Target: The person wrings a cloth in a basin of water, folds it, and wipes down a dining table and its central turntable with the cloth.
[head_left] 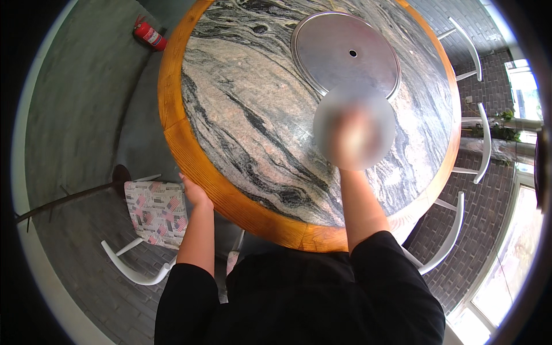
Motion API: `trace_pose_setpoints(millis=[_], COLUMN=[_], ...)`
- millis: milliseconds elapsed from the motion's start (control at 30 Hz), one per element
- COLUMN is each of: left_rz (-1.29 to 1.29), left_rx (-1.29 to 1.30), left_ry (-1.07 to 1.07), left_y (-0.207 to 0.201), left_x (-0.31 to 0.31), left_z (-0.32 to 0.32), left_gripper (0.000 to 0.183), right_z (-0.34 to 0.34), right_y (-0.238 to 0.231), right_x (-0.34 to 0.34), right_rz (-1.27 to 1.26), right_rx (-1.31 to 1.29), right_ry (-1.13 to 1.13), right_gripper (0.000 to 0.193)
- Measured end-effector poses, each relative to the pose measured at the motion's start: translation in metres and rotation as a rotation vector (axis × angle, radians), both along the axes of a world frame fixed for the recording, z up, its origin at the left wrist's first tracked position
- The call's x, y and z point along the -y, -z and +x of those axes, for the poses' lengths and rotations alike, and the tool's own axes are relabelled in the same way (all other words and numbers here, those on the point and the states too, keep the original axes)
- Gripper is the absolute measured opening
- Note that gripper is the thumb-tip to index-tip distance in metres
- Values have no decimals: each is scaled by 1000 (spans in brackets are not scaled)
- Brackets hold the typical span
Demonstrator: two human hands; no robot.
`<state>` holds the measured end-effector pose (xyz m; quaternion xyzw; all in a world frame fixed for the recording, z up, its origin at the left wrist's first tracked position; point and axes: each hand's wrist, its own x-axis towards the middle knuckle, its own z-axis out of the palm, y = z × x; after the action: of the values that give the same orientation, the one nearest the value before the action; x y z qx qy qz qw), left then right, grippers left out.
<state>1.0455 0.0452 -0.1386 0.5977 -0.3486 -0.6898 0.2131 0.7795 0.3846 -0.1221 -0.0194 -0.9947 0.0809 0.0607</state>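
Note:
A round table [247,115] with a streaked grey, black and pinkish stone top and an orange-brown wooden rim fills the middle of the head view. My left hand [197,193] rests against the outer edge of the rim at the near left, its visible fingers stretched along the wood. Over the stone, right of the middle, reaches my right hand [352,135]. A round blur covers it, so its fingers and anything in them cannot be made out. Just beyond lies a round metal lid [339,43] with a small hole, its near edge partly under the blur.
A chair with a patterned seat [155,213] and white frame stands close to my left arm. Several white chair backs [484,144] line the table's right side. At the far left, a red fire extinguisher [150,35] stands by the wall. Windows [506,259] are at the right.

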Motion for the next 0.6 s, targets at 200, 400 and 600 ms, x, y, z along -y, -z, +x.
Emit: trace_pose_setpoints(millis=[200,400,600], left_rz=[-81,-2,25], left_rx=[226,56,12], left_ry=[-51,58,-14], left_y=[-4,-8,-3], left_x=[2,-10,-2], left_z=[0,-14,-8], left_gripper=[79,80,79], right_z=[29,28,14], right_y=[-3,35,-16], right_x=[117,129,79], right_rz=[-261,69,-1563], right_rx=[-100,-507,281], right_ry=[-277,-424,18], right_gripper=[51,42,68])
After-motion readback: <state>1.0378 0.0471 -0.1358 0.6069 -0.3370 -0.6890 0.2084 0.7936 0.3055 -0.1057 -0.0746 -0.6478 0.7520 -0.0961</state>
